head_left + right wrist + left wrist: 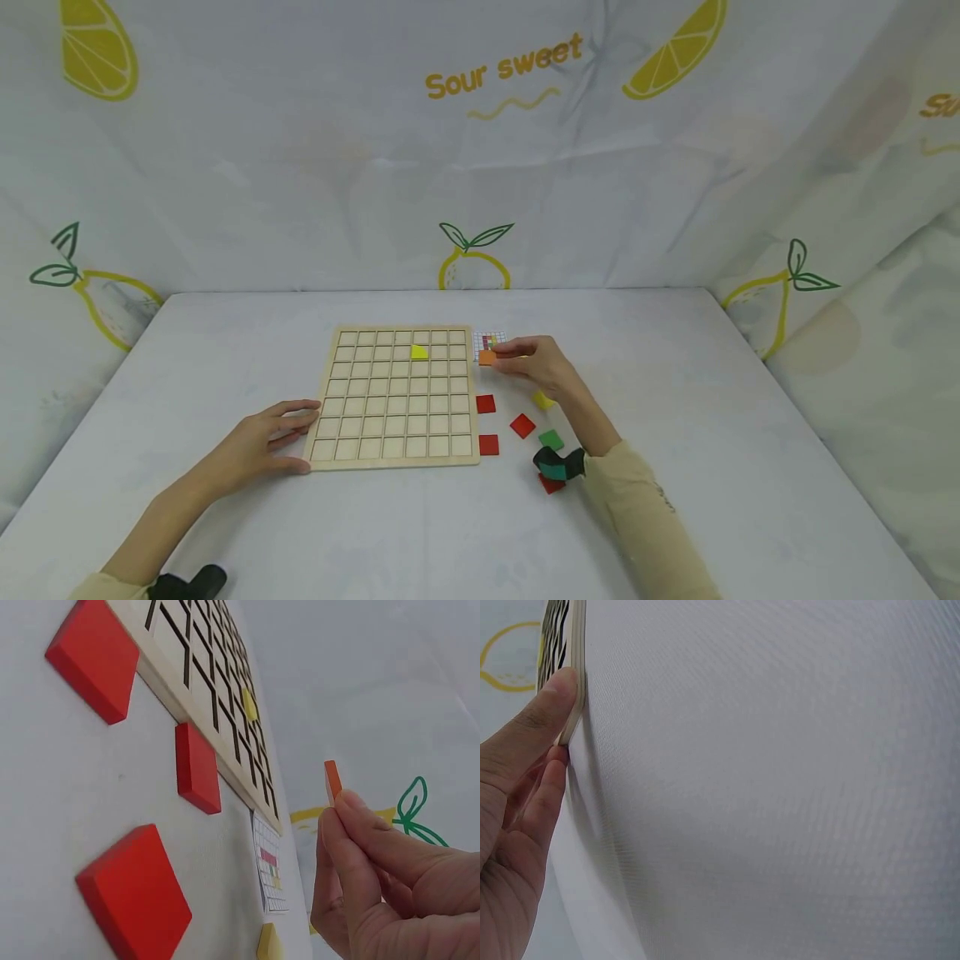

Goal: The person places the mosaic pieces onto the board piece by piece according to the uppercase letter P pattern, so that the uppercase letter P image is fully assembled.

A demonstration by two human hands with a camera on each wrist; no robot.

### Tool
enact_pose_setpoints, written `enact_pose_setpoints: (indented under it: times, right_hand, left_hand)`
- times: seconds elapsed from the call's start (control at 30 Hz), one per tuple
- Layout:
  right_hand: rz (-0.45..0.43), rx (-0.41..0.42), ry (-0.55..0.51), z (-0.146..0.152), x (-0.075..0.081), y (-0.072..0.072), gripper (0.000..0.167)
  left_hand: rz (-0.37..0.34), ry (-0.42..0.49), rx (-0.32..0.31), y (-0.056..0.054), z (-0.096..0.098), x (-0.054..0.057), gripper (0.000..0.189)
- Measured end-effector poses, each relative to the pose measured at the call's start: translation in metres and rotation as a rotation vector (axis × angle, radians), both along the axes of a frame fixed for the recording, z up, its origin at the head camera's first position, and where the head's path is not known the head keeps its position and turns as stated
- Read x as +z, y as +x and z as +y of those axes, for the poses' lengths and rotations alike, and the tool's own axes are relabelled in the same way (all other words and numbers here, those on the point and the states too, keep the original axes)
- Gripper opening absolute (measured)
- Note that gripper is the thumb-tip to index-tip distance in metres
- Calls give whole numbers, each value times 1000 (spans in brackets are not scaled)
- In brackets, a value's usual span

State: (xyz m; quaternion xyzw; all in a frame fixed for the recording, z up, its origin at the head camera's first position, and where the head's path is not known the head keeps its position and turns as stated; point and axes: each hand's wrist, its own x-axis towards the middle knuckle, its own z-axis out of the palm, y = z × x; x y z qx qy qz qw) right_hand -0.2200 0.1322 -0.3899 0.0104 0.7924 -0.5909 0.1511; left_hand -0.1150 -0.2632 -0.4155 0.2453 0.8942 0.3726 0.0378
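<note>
My right hand (536, 362) pinches an orange square tile (487, 358) between thumb and fingertips. In the right wrist view the tile (333, 782) is seen nearly edge-on, raised off the table. It hovers beside the upper right part of a wooden grid board (390, 464). One yellow tile (419, 352) lies in a cell near the board's far side; the other cells hold no tile. My left hand (258, 442) touches the board's left edge, thumb at the near corner, fingers extended along the side. Partly behind the right hand is a small printed grid card (480, 342).
Loose tiles lie right of the board: red ones (486, 404), a green one (551, 439) and a yellow one (543, 401) partly under the right forearm. Another red tile (552, 485) shows beneath the black wrist strap (558, 463). A lemon-printed cloth (337, 208) hangs behind the table.
</note>
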Motion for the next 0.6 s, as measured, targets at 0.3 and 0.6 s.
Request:
enact_pose_setpoints:
  times: [0.3,0.6]
  right_hand:
    - [-12,-1,-66,-16,-1,-3,31]
    - [-25,13,-89,-28,-3,-8,31]
  left_hand:
    - [-7,17,-4,0,0,-1,62]
    - [-26,15,-1,0,1,1,62]
